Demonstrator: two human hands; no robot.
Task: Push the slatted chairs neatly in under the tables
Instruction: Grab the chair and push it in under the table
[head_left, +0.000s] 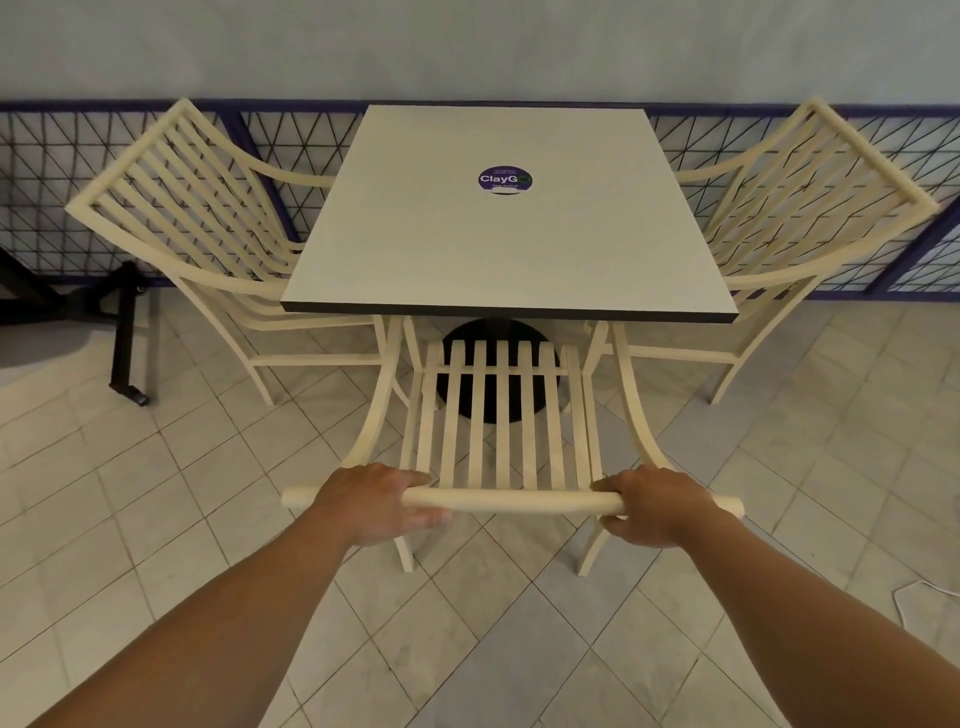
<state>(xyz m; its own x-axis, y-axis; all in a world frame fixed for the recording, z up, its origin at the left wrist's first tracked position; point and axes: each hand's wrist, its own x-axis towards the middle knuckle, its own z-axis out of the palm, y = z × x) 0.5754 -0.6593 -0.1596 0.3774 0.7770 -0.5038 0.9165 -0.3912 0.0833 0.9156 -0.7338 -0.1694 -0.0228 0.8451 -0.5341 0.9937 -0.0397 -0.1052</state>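
A cream slatted chair (498, 415) stands straight in front of me with its front part under the near edge of a square white table (415, 249). My left hand (379, 501) grips the left part of the chair's round top rail. My right hand (657, 506) grips the right part of the same rail. Two more cream slatted chairs flank the table: a left chair (171, 202) and a right chair (810, 192), both with their seats tucked under the table's sides.
A round purple sticker (505, 180) marks the tabletop. The table's black round base (493, 374) shows through the slats. A purple-framed wire fence (47, 171) runs behind. A black stand with casters (124, 338) sits at left. A white cord (914, 597) lies at right.
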